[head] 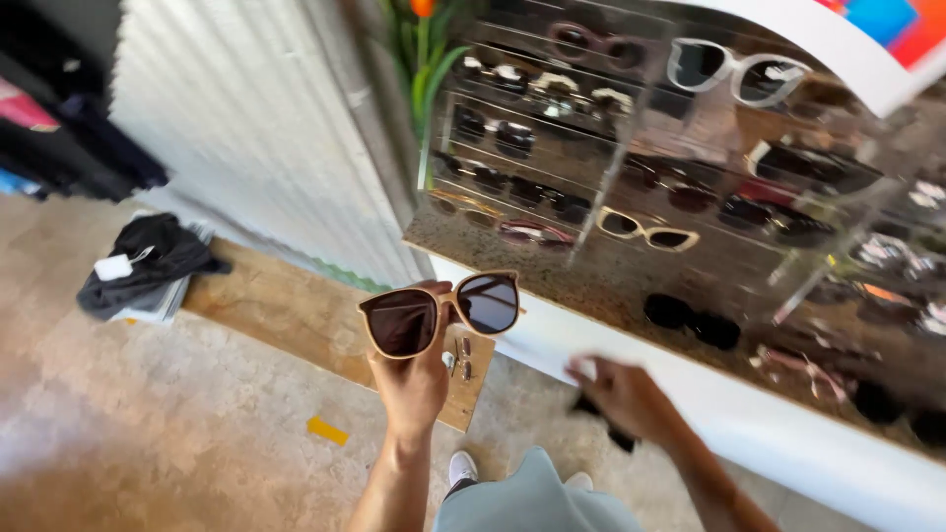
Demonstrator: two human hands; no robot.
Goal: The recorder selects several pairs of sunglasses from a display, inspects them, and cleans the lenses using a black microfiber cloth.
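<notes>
Holding tan sunglasses (440, 313) up by the bridge, left hand (412, 379) has fingers clamped on the frame just under the lenses; a thin pinch like that could slip and drop them to the floor (148, 414) or smudge the lenses. Right hand (623, 394) is blurred beside the counter (591, 286), fingers curled on a dark thing (603, 422), maybe cloth, grip unclear.

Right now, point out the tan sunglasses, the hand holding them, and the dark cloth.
tan sunglasses (440, 313), head view, bridge of the frame.
left hand (412, 379), head view, back of the hand.
dark cloth (603, 422), head view, part below the right hand.
</notes>
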